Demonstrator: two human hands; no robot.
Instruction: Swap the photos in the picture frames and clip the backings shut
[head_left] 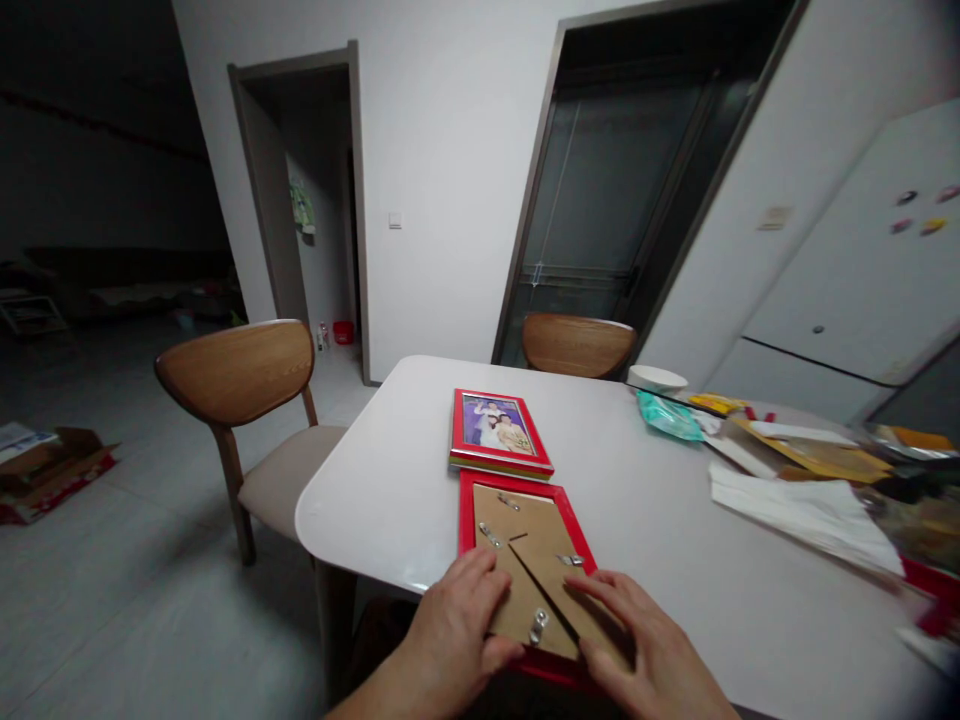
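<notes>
A red picture frame (466, 512) lies face down at the table's near edge, its brown backing board (517, 590) upward. Small metal clips are fixed around the board, and a dark slanting slit runs across it. My left hand (461, 620) holds the frame's left side, fingers bent over the edge and thumb low on the board. On the other side my right hand (637, 640) grips the lower right, with fingertips near the right-hand clip and the thumb by the slit's lower end. Just beyond, touching or nearly so, lie red framed photos (499, 425), apparently stacked, picture side up.
Along the right of the white table (637, 520) are a white bowl (656, 379), a teal plastic packet (670, 415), white paper (806, 510) and a heap of wrappings. Wooden chairs stand at the left (240, 375) and far side (579, 345). A cardboard box (64, 470) is on the floor.
</notes>
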